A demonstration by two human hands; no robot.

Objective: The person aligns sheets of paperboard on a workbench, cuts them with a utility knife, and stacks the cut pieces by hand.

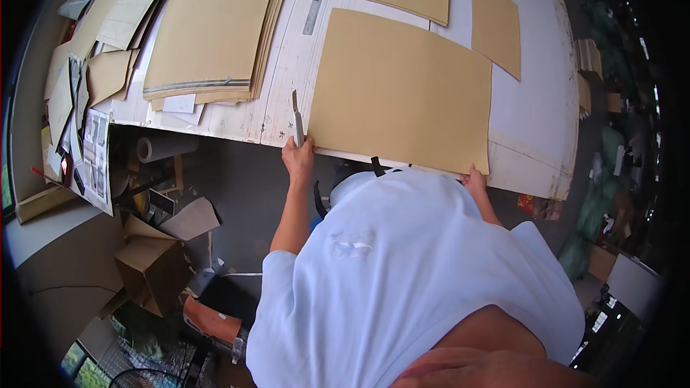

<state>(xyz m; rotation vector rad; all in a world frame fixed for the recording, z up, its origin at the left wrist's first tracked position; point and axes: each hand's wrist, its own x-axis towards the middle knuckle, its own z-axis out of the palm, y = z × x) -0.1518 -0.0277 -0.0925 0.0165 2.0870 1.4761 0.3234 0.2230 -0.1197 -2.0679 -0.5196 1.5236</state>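
As left hand (298, 156) holds one knife (298, 128), right (474, 181) pinches one sheet (402, 93)

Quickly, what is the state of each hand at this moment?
Left hand: closed, holding the knife.
Right hand: closed, pinching the brown sheet near one corner.

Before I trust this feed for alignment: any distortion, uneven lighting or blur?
Head view: strong wide-angle distortion, black corners, the table's right edge bowed; soft light, no strong glare on the large brown sheet; utility knife outline readable; green bundles at image right dim, hard to make out.
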